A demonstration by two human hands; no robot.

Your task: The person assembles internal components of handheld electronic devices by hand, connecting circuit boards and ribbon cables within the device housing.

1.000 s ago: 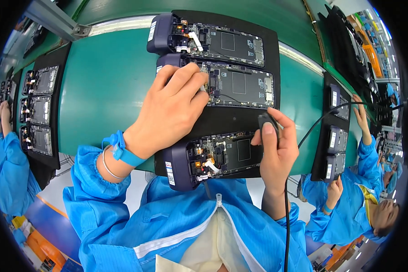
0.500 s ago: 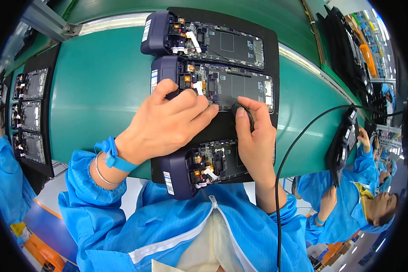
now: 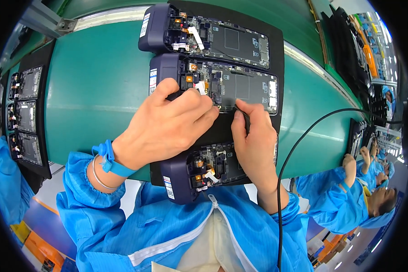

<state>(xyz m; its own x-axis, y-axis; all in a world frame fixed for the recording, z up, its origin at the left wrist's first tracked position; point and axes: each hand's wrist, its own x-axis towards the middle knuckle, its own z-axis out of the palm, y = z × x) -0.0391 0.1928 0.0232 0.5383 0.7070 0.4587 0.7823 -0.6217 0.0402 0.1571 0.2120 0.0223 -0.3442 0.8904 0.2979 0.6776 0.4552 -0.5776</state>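
Note:
Three opened handheld terminals with bare circuit boards lie in a row on a black tray (image 3: 277, 43). My left hand (image 3: 167, 122) rests over the middle terminal (image 3: 255, 84), its fingers curled down by the white flex strip and connectors; whatever its fingertips pinch is hidden. At the near edge of that same board, my right hand (image 3: 257, 143) is closed around a small black tool (image 3: 246, 120), mostly covered by the fingers. Beyond them sits the far terminal (image 3: 152, 29), and the near terminal (image 3: 179, 179) is partly under my right hand and wrist.
The tray lies on a green work surface (image 3: 93, 90). Another black tray (image 3: 47, 54) with several opened terminals stands at left. A black cable (image 3: 299, 140) arcs past my right forearm. Co-workers in blue smocks (image 3: 331, 208) are at both sides.
My right hand has tilted the black tool, so less of it shows at the board's edge. My left hand stays in place. The co-worker at right has lowered a tray onto the surface.

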